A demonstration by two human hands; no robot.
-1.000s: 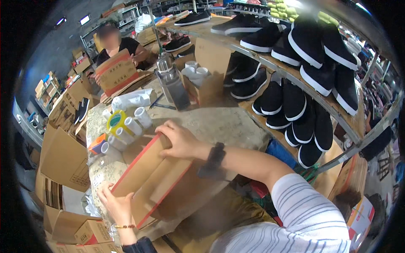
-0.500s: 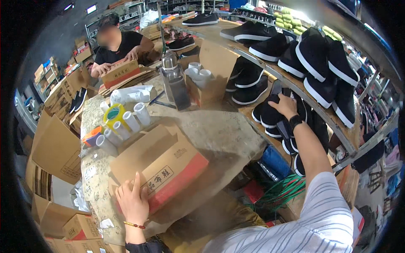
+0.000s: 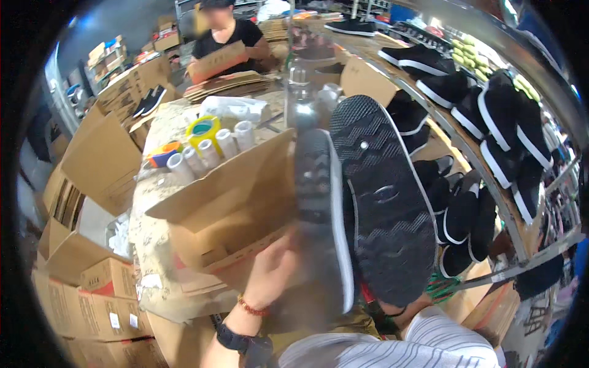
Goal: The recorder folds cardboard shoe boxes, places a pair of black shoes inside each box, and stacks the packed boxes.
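A pair of black slip-on shoes with white edges is held up close in front of me, the right shoe showing its black patterned sole. The left shoe is smeared by motion. My right hand grips the pair from behind, closed, its fingers mostly hidden by the shoes. Beside the left shoe, my left hand is blurred, with its fingertips at the shoe's edge; whether they touch it I cannot tell. Behind that hand, an open brown cardboard shoebox rests on the table with its flap raised.
White rolls and a yellow tape roll stand on the worn table. Black shoes crowd the shelf at right. Stacked boxes fill the lower left. Across the table, a person holds a box.
My right hand has taken the pair of shoes from the right-hand shelf and brought it in front of me. My left hand has moved right from the shoebox's front. The view has shifted.
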